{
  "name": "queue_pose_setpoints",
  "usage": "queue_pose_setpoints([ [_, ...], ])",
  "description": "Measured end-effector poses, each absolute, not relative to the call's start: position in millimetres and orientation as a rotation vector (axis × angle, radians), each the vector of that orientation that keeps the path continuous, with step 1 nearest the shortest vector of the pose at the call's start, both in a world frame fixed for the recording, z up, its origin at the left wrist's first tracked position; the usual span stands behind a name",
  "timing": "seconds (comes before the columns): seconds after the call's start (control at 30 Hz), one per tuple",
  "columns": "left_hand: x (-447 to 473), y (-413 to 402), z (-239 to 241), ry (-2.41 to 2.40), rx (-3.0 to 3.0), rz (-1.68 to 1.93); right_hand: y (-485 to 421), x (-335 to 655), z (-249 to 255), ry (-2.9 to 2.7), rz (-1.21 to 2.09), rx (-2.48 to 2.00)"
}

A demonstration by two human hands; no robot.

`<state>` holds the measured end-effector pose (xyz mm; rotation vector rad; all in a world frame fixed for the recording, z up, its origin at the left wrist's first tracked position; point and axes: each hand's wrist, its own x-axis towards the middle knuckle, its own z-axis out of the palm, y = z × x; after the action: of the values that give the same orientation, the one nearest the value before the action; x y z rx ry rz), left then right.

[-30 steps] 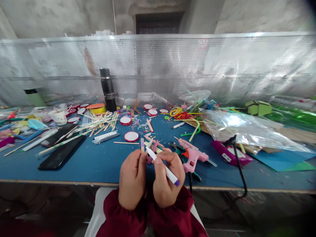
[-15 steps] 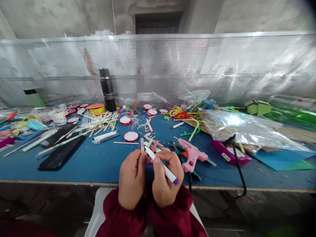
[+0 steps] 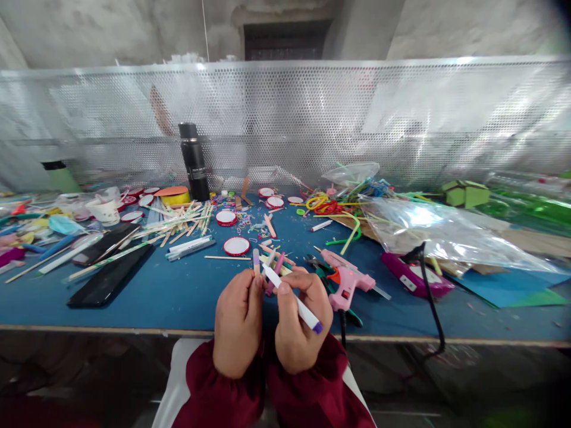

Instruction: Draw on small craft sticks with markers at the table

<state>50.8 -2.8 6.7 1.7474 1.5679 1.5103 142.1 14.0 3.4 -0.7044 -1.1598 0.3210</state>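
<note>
My left hand [image 3: 238, 324] is closed on a small wooden craft stick [image 3: 256, 261], held upright with its upper end coloured pale purple. In my right hand [image 3: 303, 321] is a white marker [image 3: 292, 300] with a purple end, pinched between thumb and fingers. The marker slants up to the left, its tip close beside the stick; whether they touch I cannot tell. Just beyond my hands lie pink and purple pieces [image 3: 276, 267] and pale sticks, partly hidden by my fingers. A pink glue gun [image 3: 345, 279] lies to the right of my right hand.
Dark-handled pliers [image 3: 319, 267] lie partly under the glue gun. Left are a black phone [image 3: 111, 276], markers [image 3: 190, 248] and a pile of wooden sticks [image 3: 190, 220]. A black bottle [image 3: 194, 163] stands behind. Clear plastic [image 3: 428, 229] and a purple device [image 3: 417, 276] lie right.
Almost nothing differs. Both hands keep their hold on the stick and the marker, with only a tiny shift of the marker's tip.
</note>
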Motion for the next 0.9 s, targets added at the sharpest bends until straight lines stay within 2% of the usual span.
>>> queue_pose_setpoints([
  [0.9,50.3,-2.6,5.0,1.526,1.716,1.499,13.5,142.6,2.0,-1.182,0.357,-0.681],
])
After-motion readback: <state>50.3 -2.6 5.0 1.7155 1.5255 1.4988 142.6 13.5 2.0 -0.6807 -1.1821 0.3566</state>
